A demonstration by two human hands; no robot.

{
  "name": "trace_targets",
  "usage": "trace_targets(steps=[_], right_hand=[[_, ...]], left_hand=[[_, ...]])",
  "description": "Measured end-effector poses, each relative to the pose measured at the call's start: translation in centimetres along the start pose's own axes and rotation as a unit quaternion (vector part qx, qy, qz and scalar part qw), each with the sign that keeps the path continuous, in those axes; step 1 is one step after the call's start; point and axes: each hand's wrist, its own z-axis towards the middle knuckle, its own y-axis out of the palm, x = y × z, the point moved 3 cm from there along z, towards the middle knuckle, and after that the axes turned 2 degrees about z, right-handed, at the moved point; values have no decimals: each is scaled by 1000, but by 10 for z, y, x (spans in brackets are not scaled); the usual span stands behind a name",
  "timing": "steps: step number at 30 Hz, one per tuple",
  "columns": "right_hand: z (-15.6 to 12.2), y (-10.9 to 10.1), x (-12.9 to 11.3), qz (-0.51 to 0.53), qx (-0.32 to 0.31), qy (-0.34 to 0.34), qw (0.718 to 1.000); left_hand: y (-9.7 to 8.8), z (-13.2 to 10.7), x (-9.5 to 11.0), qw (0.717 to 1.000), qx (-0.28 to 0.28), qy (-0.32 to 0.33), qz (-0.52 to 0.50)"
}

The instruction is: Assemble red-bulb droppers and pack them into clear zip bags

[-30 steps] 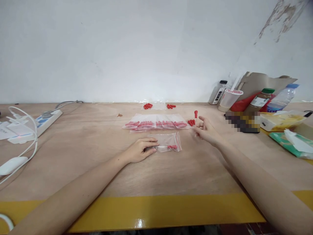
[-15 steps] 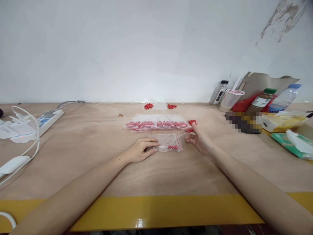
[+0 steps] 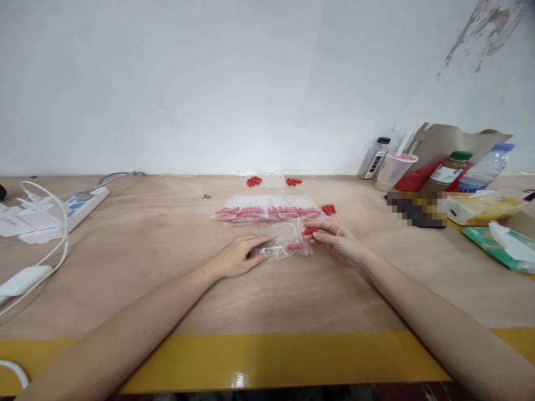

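A clear zip-lock bag lies on the wooden table with its red-lined mouth facing right. My left hand holds its closed left end, thumb and fingers curled about the plastic. Inside the bag is a thin stick with a red tip. At the mouth, my right hand pinches another red-tipped stick by its red end; its thin shaft points left into the bag. A few loose red-tipped sticks lie just beyond my right fingers. Several filled zip-lock bags overlap in a row behind.
Against the wall lies another clear bag with red pieces at both ends. At left are a power strip and white cables. Bottles, a paper cup, a tissue pack and a green packet crowd the right.
My right hand has moved left from beside the loose sticks to the bag's mouth, bringing a red-tipped stick partly inside. My left hand has stayed in place.
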Motion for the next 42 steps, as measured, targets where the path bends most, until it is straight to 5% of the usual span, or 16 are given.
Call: trace_targets(steps=[5,11,18,22,24,26,28,31,36,42], right_hand=[[1,4,7,-134,-10,1,991],[7,5,14,-288,103,-12,952],[-1,17,9,-232,64,32,970],[3,6,2,-245,61,17,967],[8,-13,-6,-321,118,-35,939],[11,-39,-16,-429,244,-93,865],[13,-61,-20,-511,311,-77,797],[18,-78,-17,-550,297,-34,780],[23,-69,-12,-594,276,1,755],[27,-52,-11,-705,233,-10,670]], left_hand=[[1,0,-1,1000,1,-5,0],[2,0,-2,1000,0,3,-2],[2,0,-2,1000,3,6,-3],[3,0,-3,1000,3,18,-11],[4,0,-4,1000,3,17,-13],[4,0,-5,1000,4,14,-14],[4,0,-5,1000,4,13,-16],[3,0,-4,1000,5,13,-19],[4,0,-5,1000,-3,4,-13],[5,0,-7,1000,-3,1,-12]])
